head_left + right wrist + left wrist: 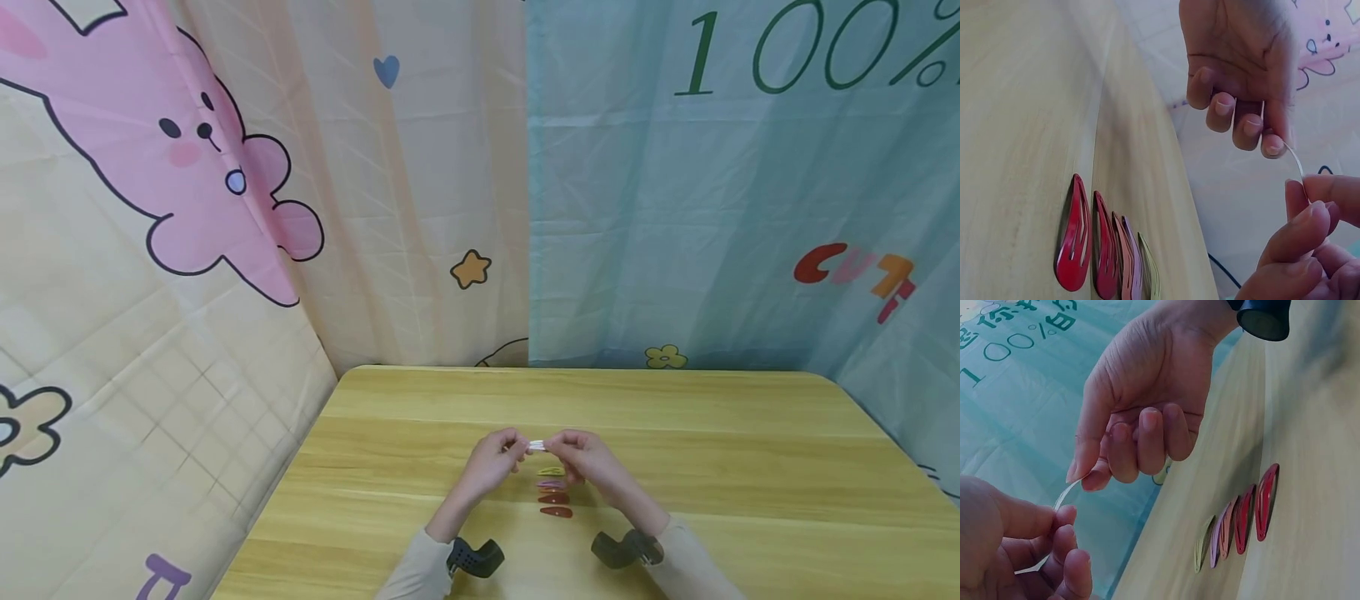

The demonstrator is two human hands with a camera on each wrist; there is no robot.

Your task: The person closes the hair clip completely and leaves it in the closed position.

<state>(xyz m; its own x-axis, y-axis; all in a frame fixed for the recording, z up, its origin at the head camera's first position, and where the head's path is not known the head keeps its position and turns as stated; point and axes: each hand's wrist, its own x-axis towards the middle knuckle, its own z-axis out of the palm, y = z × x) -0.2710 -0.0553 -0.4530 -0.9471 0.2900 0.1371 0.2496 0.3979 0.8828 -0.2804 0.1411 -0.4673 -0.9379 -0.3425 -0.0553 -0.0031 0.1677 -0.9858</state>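
A slim white hair clip (537,446) is held up above the table between both hands. My left hand (495,460) pinches one end between thumb and forefinger. The other end is pinched by my right hand (588,460), its remaining fingers curled loosely. Seen edge-on, the clip (1297,161) looks slightly bowed. Below the hands lies a row of snap hair clips: a yellow-green clip (1204,545), a lilac clip (1215,542), a salmon clip (1227,528), and two red clips, the outermost red clip (1267,503) being nearest the body.
The wooden table (390,467) reaches back to printed curtains, one cream curtain (420,192) and one blue curtain (675,208). Dark wrist cameras, such as the left one (476,558), stick out inward from both wrists.
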